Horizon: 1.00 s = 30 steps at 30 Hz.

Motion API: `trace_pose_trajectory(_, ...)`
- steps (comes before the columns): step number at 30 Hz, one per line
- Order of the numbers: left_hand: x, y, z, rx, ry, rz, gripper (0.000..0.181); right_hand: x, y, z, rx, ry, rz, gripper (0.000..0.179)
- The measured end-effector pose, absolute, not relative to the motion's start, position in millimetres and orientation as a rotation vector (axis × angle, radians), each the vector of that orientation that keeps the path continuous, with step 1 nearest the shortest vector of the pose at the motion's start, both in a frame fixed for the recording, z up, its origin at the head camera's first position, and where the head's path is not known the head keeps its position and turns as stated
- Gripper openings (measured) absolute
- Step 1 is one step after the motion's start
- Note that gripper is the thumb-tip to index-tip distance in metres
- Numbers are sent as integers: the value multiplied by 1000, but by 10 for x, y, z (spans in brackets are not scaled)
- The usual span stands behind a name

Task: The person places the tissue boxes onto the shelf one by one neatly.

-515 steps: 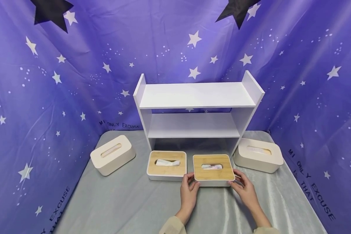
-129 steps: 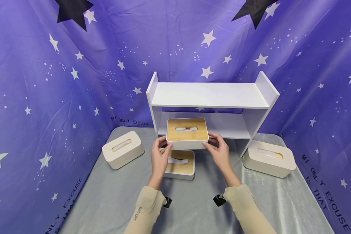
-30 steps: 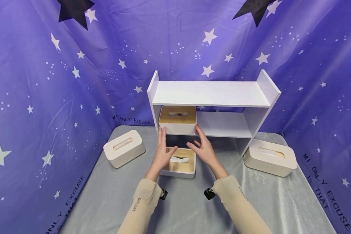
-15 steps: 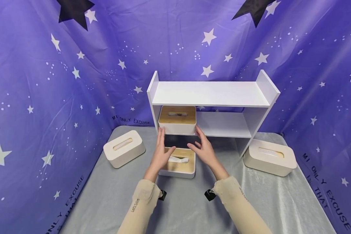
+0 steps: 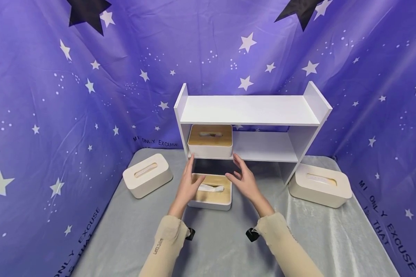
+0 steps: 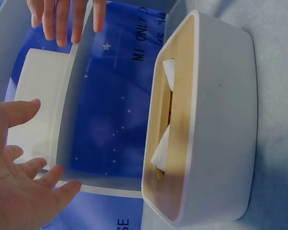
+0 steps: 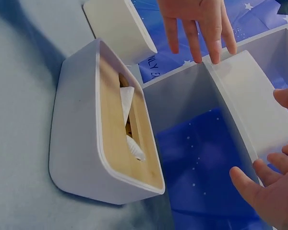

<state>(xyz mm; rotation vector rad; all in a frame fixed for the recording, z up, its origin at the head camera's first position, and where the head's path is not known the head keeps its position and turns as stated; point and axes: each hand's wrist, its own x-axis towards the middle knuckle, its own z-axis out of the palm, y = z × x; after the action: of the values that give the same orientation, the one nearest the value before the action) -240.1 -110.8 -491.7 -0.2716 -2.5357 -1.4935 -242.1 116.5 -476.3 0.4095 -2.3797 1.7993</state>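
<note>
A tissue box with a wooden lid and white sides (image 5: 210,151) stands on the left end of the middle shelf. My left hand (image 5: 187,186) is just below its front left corner, fingers extended and holding nothing. Below the front right corner, my right hand (image 5: 246,182) is spread with thumb and fingers apart, also holding nothing. Under and between the hands, a second wooden-lidded tissue box (image 5: 211,198) rests on the table, tissue showing in its slot. Both wrist views show the hands apart from the shelved box (image 6: 41,91), which appears as a white block.
The white shelf unit (image 5: 249,109) stands at the back of the grey cloth-covered table (image 5: 124,238). A cream tissue box (image 5: 147,175) lies angled on the left, and another cream tissue box (image 5: 319,185) stands by the unit's right side. Purple star-printed curtains surround the table.
The wooden-lidded tissue box went from the table, held in both hands, onto the middle shelf's left end. In the last half second both hands drew slightly back and down from it.
</note>
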Motion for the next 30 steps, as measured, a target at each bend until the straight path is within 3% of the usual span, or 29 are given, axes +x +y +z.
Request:
trace_pose_trajectory(9,-2365,-1151,-4965,-266,-2522,-1510,78,-2224,1197,-4523,388,-2407,1762,65)
trace_pose_trajectory(19,-2348,-1224,-5046,-273,-2516,-1496,72,-2190,1234,-4579,428,-2307,1728,51)
trace_pose_trajectory(30,-2343,-1280,-5161,-311,-2490,-1454,68,-2177,1275,-4665,433,-2352,1721,50)
